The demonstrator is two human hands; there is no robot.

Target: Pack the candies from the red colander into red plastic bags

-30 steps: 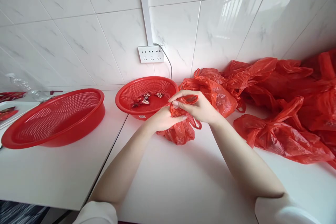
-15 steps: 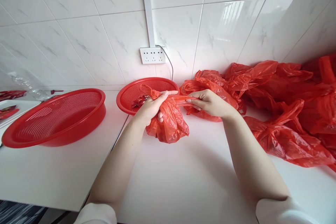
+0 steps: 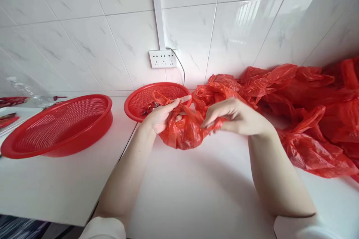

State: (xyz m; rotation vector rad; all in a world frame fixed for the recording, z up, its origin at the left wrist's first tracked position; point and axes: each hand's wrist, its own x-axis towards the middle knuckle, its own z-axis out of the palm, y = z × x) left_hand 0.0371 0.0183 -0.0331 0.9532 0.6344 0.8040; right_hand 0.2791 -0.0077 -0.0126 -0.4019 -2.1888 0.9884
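Note:
A thin red plastic bag [image 3: 183, 134], bunched and crinkled, hangs just above the white table between my two hands. My left hand [image 3: 165, 115] is closed around its gathered neck, with the thumb on top and a loop of the bag poking out behind. On the other side, my right hand [image 3: 234, 115] pinches a twisted end of the bag between bent fingers, slightly blurred. Whatever the bag contains is hidden. Behind my left hand sits a round red basket [image 3: 134, 99] with small dark-red wrapped pieces [image 3: 149, 107] in it.
Red plastic bags [image 3: 311, 149] are heaped along the wall at the right. A larger red basket [image 3: 84, 134] stands at the left, beside a white tray [image 3: 21, 112] and a clear plastic bottle [image 3: 30, 91]. A power socket [image 3: 163, 59] with a cable is on the tiled wall.
My right hand has moved down and turned over, bringing the stretched bag end toward the front of the bag. My left hand keeps its hold almost in place.

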